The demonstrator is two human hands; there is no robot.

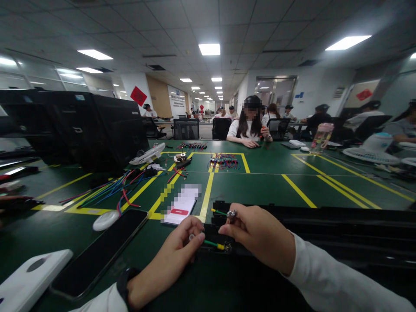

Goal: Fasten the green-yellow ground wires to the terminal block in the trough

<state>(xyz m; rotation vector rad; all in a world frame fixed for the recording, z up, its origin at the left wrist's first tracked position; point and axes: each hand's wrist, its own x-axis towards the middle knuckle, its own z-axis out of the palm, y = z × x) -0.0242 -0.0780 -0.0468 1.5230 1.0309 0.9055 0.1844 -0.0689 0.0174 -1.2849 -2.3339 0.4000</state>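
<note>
My left hand (177,251) is pinched on a short green wire (210,244) with a yellow tip, low over the green table (266,186). My right hand (256,234) is closed round a small metal-tipped tool or connector (232,213), from which another green wire with a yellow end (218,212) sticks out to the left. Both hands hover above a black channel-like part (325,221) lying across the table in front of me. White sleeves cover both forearms, and a dark band sits on my left wrist.
A black phone (100,251), a white oval object (105,220), a white device (29,279) and a card (182,208) lie at left. Loose coloured wires (113,188) spread further back. Black boxes (81,125) stand at left. A person (250,125) sits opposite, with others behind.
</note>
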